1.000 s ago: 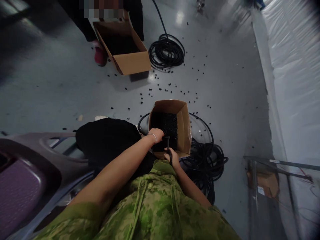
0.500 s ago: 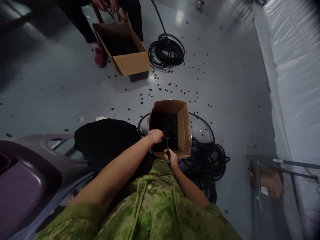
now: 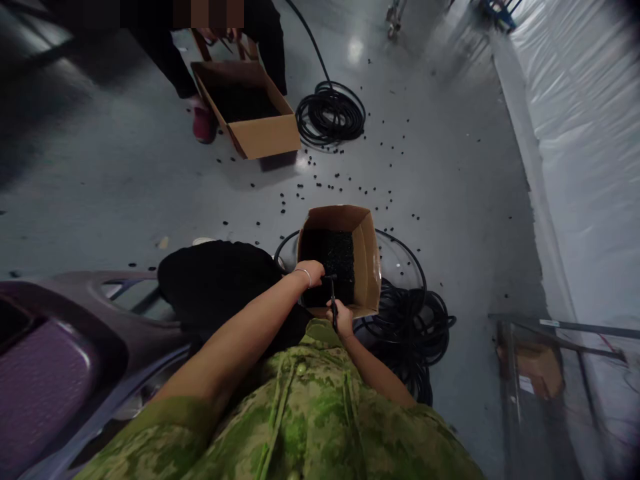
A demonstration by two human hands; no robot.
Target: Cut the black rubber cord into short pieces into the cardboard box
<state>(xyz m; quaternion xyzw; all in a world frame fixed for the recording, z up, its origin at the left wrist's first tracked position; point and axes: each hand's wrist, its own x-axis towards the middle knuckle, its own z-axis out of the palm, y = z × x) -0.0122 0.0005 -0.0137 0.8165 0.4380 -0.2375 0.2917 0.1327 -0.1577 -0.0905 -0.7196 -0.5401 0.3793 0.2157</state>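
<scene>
Over the cardboard box, my left hand is closed on a black hose, whose short end sticks out to the right of the fingers. My right hand grips black-handled scissors at the near edge of the box. Their blades point forward and meet the hose end; at this size I cannot tell how far they are open. Below both hands, many small black pieces fill the bottom of the box. The fingertips of my left hand are partly hidden.
A loose hose coil lies right of the box. Ahead, a co-worker's hands are above another cardboard box, beside a second hose coil. Small black pieces dot the floor. A purple-topped chair stands at left.
The view has shifted slightly, so the surroundings sit a little lower. Both hands remain almost in place over the box, and the scissors have turned slightly at the hose end.
</scene>
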